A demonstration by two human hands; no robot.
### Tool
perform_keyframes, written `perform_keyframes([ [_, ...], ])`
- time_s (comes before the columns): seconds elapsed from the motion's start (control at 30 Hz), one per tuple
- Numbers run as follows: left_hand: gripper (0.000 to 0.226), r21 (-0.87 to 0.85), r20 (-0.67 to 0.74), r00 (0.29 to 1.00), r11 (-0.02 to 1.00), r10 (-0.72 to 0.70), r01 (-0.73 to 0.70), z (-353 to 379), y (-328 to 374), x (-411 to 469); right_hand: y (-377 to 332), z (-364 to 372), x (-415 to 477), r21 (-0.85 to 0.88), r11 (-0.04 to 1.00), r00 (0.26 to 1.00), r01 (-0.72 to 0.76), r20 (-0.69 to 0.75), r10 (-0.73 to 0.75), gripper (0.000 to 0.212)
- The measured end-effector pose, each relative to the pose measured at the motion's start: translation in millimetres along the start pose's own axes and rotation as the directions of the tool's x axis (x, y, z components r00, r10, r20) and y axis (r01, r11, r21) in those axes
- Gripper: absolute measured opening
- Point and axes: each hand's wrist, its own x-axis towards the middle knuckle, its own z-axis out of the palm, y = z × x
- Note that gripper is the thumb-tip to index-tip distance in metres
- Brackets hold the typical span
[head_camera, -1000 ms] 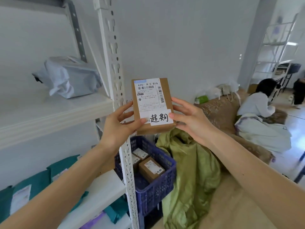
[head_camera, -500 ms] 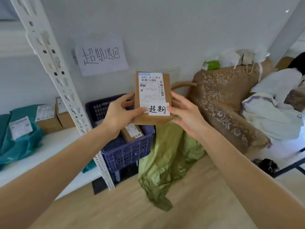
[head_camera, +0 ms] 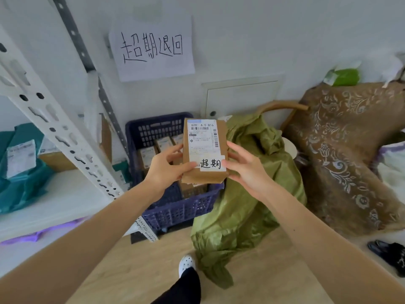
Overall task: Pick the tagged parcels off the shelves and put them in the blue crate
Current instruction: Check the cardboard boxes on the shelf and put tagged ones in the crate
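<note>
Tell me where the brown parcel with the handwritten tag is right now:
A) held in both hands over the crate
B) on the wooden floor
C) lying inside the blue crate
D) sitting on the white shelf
A: the left hand and right hand pinch the tagged parcel by its sides above the blue crate, and it is not yet set among the boxes inside.

White shelf board (head_camera: 65,194) at left, bearing teal mailer bags (head_camera: 19,176) and a brown carton (head_camera: 57,162) just beside them. Pale wooden floor (head_camera: 153,270) below, carrying the blue crate (head_camera: 175,211) beside the shelf post (head_camera: 54,132), crumpled green sheet (head_camera: 241,205) touching the crate's right side, dark shoes (head_camera: 388,253) far right.
</note>
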Motion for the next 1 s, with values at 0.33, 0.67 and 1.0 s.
perform_keyframes([
  [0.33, 0.068, 0.004, -0.06, 0.982, 0.984, -0.18, 0.181, -9.6, -35.2, 101.1, 26.4, 1.8, 116.9, -0.026, 0.978, 0.977, -0.208, 0.042, 0.209, 0.059],
  [0.67, 0.067, -0.004, -0.185, 0.896, 0.912, -0.403, 0.409, -18.4, -84.6, 151.7, 88.4, 5.8, 212.4, -0.097, 0.9, 0.878, -0.425, 0.196, 0.436, 0.078],
  [1.0, 0.081, -0.159, -0.293, 0.756, 0.81, -0.585, 0.565, -49.7, -150.2, 196.9, 149.7, 35.5, 293.1, -0.259, 0.825, 0.744, -0.503, 0.357, 0.565, 0.095],
])
